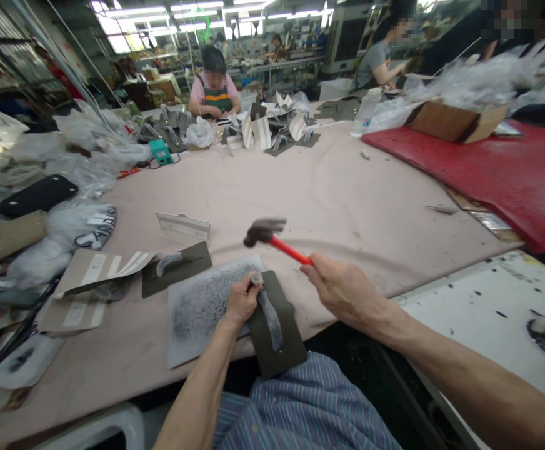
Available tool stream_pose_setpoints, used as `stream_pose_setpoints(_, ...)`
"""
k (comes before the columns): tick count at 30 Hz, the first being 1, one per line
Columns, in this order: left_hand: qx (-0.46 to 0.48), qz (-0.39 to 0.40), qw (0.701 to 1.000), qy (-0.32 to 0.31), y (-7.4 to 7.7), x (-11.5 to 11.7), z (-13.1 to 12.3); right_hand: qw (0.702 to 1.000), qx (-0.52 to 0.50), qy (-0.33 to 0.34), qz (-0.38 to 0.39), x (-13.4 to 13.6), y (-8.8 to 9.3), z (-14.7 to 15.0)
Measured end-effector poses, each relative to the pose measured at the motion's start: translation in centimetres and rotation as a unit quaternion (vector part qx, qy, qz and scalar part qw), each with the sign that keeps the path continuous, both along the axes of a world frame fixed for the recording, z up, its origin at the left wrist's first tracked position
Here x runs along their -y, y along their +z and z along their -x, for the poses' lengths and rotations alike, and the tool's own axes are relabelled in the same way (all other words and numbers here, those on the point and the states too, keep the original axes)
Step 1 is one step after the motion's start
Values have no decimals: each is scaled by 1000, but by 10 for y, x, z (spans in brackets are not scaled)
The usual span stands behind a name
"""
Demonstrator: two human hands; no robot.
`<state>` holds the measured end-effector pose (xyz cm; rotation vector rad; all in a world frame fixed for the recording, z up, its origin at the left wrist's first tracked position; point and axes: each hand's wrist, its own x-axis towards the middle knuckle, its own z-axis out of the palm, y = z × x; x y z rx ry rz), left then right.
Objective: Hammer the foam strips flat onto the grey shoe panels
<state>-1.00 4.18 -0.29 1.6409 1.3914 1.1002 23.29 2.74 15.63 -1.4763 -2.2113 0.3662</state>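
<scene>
My right hand [335, 281] is closed around the red handle of a hammer [265, 232], whose dark head is raised to the left and slightly blurred. Below and left of the head, my left hand [243, 300] pinches a short metal punch [256, 279] with its round top facing up. The punch stands at the upper end of a dark olive panel [277, 331] bearing a plastic-wrapped strip; its lower tip is hidden by my fingers. That panel partly overlaps a speckled grey board [197, 315] and reaches over the table edge to my lap.
Another dark panel [176, 269] and several beige pieces [97, 272] lie left. Plastic bags [85, 175] crowd the left side. A red sheet [502, 172] carries an open cardboard box [457, 122]. A co-worker [214, 87] sits across the table [300, 187]; a white machine table [492, 312] stands right.
</scene>
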Motion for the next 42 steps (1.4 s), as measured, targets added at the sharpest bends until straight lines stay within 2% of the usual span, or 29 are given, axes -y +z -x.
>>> stream_pose_setpoints(2, 10, -6, 1000, 0, 0, 1, -1, 985, -139, -70, -80, 1, 13, 4)
stream_pose_setpoints(4, 11, -10, 1000, 4, 1, 1, -1, 966, -212, -106, -105, 6, 6, 10)
stream_pose_setpoints(5, 11, -10, 1000, 7, 1, 1, -1, 974, -191, -95, -78, 10, -3, 12)
stream_pose_setpoints(7, 11, -2, 1000, 12, 1, 1, -1, 997, -52, -41, 33, 16, -26, 14)
stream_pose_setpoints(9, 6, 2, 1000, 9, 0, 1, -1, 986, 94, 9, 138, 18, -43, 10)
stream_pose_setpoints(11, 0, -2, 1000, 9, -1, 1, 0, 972, 156, 14, 176, 15, -52, 4)
stream_pose_setpoints(15, 2, -4, 1000, 16, -2, 2, -1, 968, 131, -18, 213, 1, -68, -9)
stream_pose_setpoints(19, 6, -4, 1000, 13, -3, 2, -1, 958, 105, -50, 261, -10, -111, -12)
stream_pose_setpoints(20, 5, -7, 1000, 15, -4, 2, -1, 957, 117, -58, 258, -11, -120, -10)
stream_pose_setpoints(22, 3, -10, 1000, 20, -4, 3, -1, 969, 134, -58, 201, -7, -129, -2)
stream_pose_setpoints(24, 1, -10, 1000, 26, -4, 4, -1, 988, 109, -11, 104, 0, -127, 10)
stream_pose_setpoints(26, 1, -8, 999, 33, -4, 3, -2, 993, 68, 95, 30, 9, -120, 24)
stream_pose_setpoints(29, 66, 20, 995, 74, -6, -3, -5, 963, 68, 259, 10, 21, -114, 45)
stream_pose_setpoints(31, 158, 47, 977, 136, -8, -9, -6, 946, 113, 303, 0, 27, -117, 56)
stream_pose_setpoints(34, 259, 51, 942, 210, -6, -13, -3, 942, 159, 293, -29, 32, -124, 66)
stream_pose_setpoints(37, 275, 25, 929, 246, 5, -4, 7, 953, 166, 250, -50, 33, -119, 71)
stream_pose_setpoints(39, 274, 7, 921, 279, 14, 6, 18, 967, 165, 191, -41, 30, -110, 73)
stream_pose_setpoints(42, 270, -22, 902, 336, 27, 21, 41, 983, 173, 54, 4, 19, -93, 73)
